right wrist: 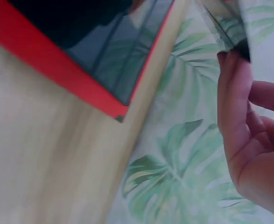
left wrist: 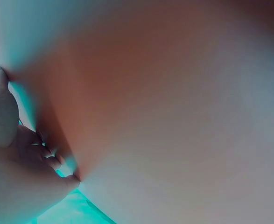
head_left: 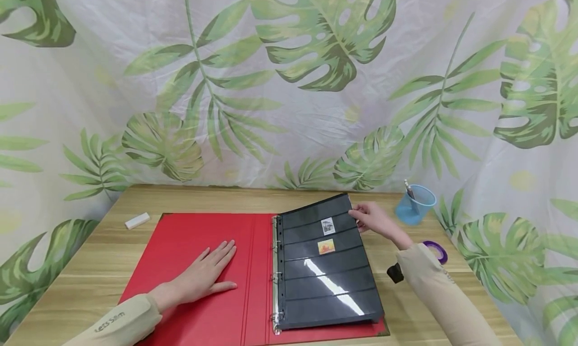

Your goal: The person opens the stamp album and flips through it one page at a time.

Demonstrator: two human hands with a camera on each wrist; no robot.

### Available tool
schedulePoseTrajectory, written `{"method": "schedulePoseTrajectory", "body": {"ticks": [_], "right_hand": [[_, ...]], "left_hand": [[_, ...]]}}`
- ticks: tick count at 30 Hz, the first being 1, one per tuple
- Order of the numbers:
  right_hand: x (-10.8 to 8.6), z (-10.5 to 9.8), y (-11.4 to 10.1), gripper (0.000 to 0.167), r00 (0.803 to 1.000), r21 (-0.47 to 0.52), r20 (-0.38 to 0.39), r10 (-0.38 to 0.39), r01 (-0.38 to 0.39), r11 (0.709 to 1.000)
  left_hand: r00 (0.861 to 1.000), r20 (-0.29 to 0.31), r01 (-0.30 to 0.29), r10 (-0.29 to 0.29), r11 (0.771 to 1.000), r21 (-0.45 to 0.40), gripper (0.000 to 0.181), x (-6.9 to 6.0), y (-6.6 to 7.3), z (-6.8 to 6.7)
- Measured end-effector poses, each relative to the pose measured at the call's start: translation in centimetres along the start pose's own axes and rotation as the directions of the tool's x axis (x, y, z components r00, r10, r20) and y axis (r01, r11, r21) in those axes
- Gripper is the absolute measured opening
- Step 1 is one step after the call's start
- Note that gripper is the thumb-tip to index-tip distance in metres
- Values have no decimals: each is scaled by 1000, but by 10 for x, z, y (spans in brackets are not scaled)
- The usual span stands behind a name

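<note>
A red ring binder [head_left: 203,235] lies spread on the table, its metal rings [head_left: 275,276] along the spine. On its right side is a black stock page [head_left: 325,281] with clear strips, holding a grey-and-white stamp [head_left: 328,226] and a yellow-orange stamp [head_left: 326,246]. My right hand [head_left: 372,219] pinches the page's outer edge near the top corner, and that edge is lifted; the right wrist view shows the fingers [right wrist: 235,93] on it. Flat on the red inside cover rests my left hand [head_left: 207,273], fingers straight. The left wrist view is mostly blurred.
Right of the binder stand a blue mesh pen cup [head_left: 415,205] with a pen in it and a purple roll of tape [head_left: 435,251]. A small black object [head_left: 395,273] sits by the right sleeve. At the back left lies a white eraser-like block [head_left: 137,220]. A leaf-patterned curtain [head_left: 289,85] hangs behind.
</note>
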State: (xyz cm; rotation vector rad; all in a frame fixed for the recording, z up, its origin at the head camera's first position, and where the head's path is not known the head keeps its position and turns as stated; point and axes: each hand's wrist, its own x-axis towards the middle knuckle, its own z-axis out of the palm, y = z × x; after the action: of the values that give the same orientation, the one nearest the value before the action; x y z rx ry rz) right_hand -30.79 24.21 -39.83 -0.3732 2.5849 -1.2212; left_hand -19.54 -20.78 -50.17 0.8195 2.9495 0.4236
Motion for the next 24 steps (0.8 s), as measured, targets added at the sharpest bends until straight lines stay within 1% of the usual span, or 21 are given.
{"method": "schedulePoseTrajectory", "body": {"ticks": [3,7,12,14,16,18,20,23,24], "right_hand": [[0,-7,-16,29,1000,11,-1,-11,11,1000],[2,-15,-35,34,1000,55,4,-29,29,998],[13,-16,-53,34,999,105,19,-39,37,994],[16,-14,-63,34,999,121,22,-39,36,992],[18,-12,-74,34,998,135,24,-49,46,990],[19,-9,-85,32,998,151,27,-57,52,987],[20,-6,-95,30,998,163,25,-61,56,985],[23,0,-107,29,998,164,17,-65,61,985],[25,1,-111,29,998,164,9,-63,61,985]], "left_hand": [[1000,0,5,-5,1000,-1,87,0,0,-2],[1000,0,10,-10,1000,-2,86,0,1,-3],[999,-33,-12,11,1000,-22,87,-1,0,-1],[1000,-24,-15,14,999,-44,89,0,0,-3],[1000,7,-13,14,997,-72,91,1,0,-8],[998,55,5,1,994,-111,92,3,2,-14],[996,84,15,-2,988,-152,92,6,4,-21],[996,88,27,-8,976,-218,91,11,11,-32],[997,76,29,-11,970,-242,90,13,14,-38]]}}
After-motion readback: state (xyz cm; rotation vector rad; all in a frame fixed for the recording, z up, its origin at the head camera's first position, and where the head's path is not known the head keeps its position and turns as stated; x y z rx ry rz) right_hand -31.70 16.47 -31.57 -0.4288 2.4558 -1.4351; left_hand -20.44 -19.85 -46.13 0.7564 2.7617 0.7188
